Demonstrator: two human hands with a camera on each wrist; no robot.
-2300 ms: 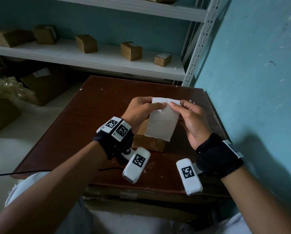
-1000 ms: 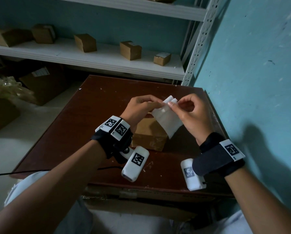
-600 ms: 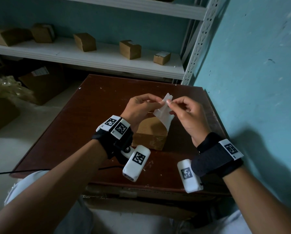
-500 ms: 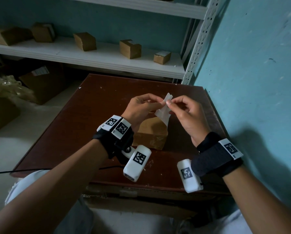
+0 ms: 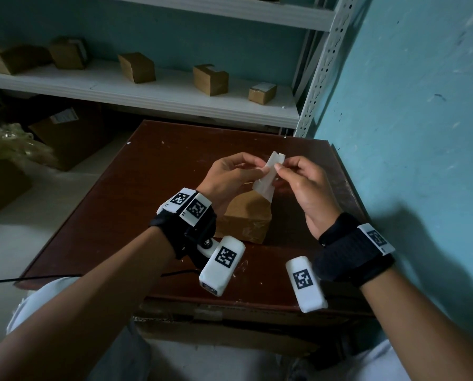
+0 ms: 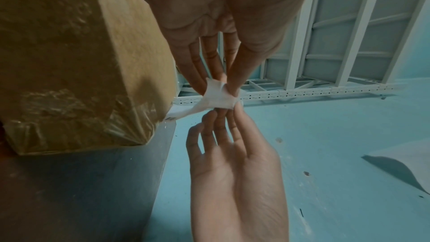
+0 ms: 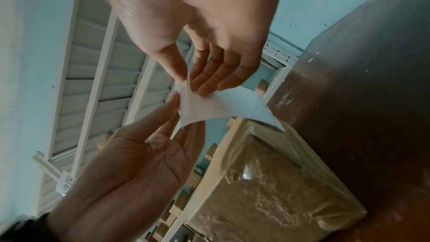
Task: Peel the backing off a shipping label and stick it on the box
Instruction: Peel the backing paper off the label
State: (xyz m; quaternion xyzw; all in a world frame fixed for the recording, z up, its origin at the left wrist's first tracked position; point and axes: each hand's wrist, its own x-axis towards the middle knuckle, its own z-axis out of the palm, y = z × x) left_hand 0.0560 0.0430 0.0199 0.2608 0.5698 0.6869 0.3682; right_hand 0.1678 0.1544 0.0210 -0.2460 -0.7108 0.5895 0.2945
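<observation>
A white shipping label [image 5: 265, 182] hangs edge-on above a small brown cardboard box [image 5: 246, 218] wrapped in clear tape, which sits on the dark brown table [image 5: 147, 193]. My left hand [image 5: 258, 167] and right hand [image 5: 279, 166] meet at the label's top corner, and each pinches it between thumb and fingertips. The left wrist view shows my left fingers [image 6: 204, 73] crumpling that corner of the label [image 6: 216, 97]. From the right wrist, the label [image 7: 221, 106] curves down toward the box [image 7: 279, 181]. I cannot tell whether the backing has separated.
A teal wall [image 5: 408, 133] runs close along the table's right side. Behind the table a white metal shelf [image 5: 147, 92] carries several small cardboard boxes. Larger cartons [image 5: 65, 133] stand on the floor at the left. A black cable [image 5: 23, 279] trails off the table's front left edge.
The label was held flat by its two top corners, facing me. It has since turned edge-on, and both hands have closed in on one top corner. The box has not moved.
</observation>
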